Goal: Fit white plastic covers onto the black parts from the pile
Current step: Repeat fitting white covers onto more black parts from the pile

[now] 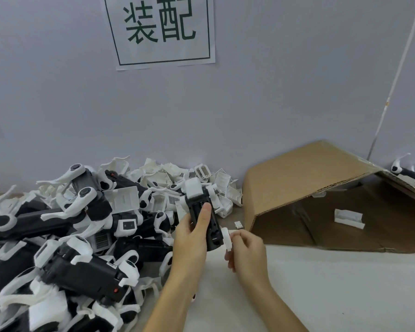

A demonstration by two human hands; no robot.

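My left hand (192,238) grips a black part (205,216) upright over the table, thumb laid along its face; a white cover (194,188) sits on its far end. My right hand (246,250) pinches a small white piece (227,239) against the lower right side of that black part. A big pile of black parts with white arms (65,248) fills the left side. Loose white covers (168,180) are heaped behind it against the wall.
A cardboard box (304,178) lies on its side at the right, open toward me, with a white piece (349,218) inside. More assembled parts (410,172) sit behind the box. A tiny white clip (238,224) lies on the table. A paper sign (159,29) hangs on the wall.
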